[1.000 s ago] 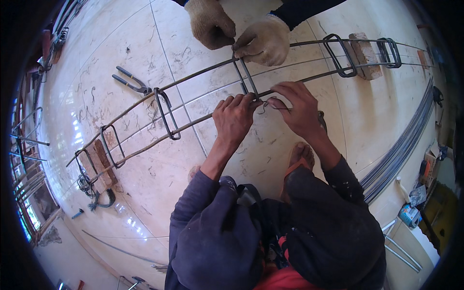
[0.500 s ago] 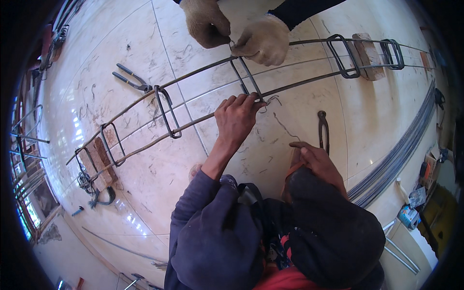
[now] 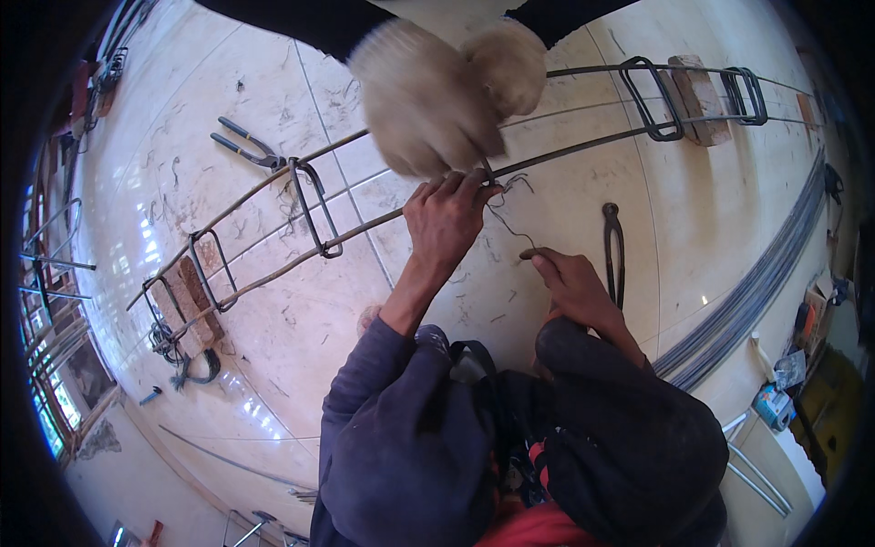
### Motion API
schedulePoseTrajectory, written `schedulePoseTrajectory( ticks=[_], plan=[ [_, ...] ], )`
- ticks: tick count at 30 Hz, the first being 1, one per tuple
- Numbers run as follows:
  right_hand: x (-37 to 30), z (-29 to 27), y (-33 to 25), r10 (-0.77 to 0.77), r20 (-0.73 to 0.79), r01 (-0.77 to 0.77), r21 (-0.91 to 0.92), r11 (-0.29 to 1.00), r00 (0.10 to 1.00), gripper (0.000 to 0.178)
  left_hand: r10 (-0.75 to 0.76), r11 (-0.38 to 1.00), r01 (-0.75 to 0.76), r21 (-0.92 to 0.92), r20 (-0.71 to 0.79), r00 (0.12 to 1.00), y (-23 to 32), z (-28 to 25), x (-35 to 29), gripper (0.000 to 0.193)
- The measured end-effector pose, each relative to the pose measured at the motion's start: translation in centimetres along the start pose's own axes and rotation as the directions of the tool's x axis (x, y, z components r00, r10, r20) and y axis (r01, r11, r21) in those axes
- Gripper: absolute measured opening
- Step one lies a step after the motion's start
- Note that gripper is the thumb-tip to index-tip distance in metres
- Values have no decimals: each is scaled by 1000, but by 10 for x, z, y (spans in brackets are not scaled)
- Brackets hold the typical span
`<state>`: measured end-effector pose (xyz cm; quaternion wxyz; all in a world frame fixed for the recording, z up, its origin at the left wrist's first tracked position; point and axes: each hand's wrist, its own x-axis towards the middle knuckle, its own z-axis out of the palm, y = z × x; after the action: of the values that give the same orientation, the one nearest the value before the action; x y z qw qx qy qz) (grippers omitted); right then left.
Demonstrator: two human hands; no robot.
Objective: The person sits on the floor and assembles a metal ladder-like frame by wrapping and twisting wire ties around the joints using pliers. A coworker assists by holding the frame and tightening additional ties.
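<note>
My left hand (image 3: pixel 445 217) is closed round the near rod (image 3: pixel 574 150) of a long steel rebar frame, where a bent rod stirrup (image 3: pixel 489 168) meets it. Between the thumb and fingers of my right hand (image 3: pixel 581 287) is a thin tie wire (image 3: pixel 518 232), its far end reaching toward the joint by my left fingertips. Other short wire ends (image 3: pixel 519 181) stick out beside that joint. Just beyond my left hand, a co-worker's two gloved hands (image 3: pixel 424 105) hang over the frame, blurred, and cover most of that stirrup. Pincers (image 3: pixel 612 251) lie to the right of my right hand.
Bricks (image 3: pixel 700 100) prop the frame at its right end, and more bricks (image 3: pixel 191 305) at its left. Pliers (image 3: pixel 248 146) lie beyond the frame. A bundle of long rods (image 3: pixel 756 273) runs along the right. Wire scraps litter the tiled floor.
My right hand has moved up and left, bringing the wire to the joint. The co-worker's gloved hands have come nearer, over the stirrup. My left hand has stayed in place.
</note>
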<state>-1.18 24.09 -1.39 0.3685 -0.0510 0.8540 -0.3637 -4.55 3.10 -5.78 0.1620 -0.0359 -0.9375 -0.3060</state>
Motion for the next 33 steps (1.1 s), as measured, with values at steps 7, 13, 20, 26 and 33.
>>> schedulePoseTrajectory(
  ticks=[7, 13, 20, 26, 33],
  plan=[
    [10, 7, 5, -81, -56, 79, -23, 997, 995, 33, 35, 996, -40, 79, 68, 997, -3, -1, -2, 16],
    [2, 6, 11, 19, -3, -19, -81, 997, 1000, 35, 71, 994, -74, 85, 34, 997, -3, 0, -2, 14],
    [1, 3, 6, 48, 3, -48, -73, 996, 999, 34, 104, 989, -111, 101, 70, 992, -9, 4, -15, 9],
    [1, 1, 3, 39, -11, -40, -125, 991, 999, 34, 111, 990, -116, 75, 73, 991, -15, 7, -20, 10],
    [-14, -39, 26, 40, -205, -69, -136, 988, 978, 34, 174, 984, -174, -45, -2, 985, -17, 2, -12, 20]
  ],
)
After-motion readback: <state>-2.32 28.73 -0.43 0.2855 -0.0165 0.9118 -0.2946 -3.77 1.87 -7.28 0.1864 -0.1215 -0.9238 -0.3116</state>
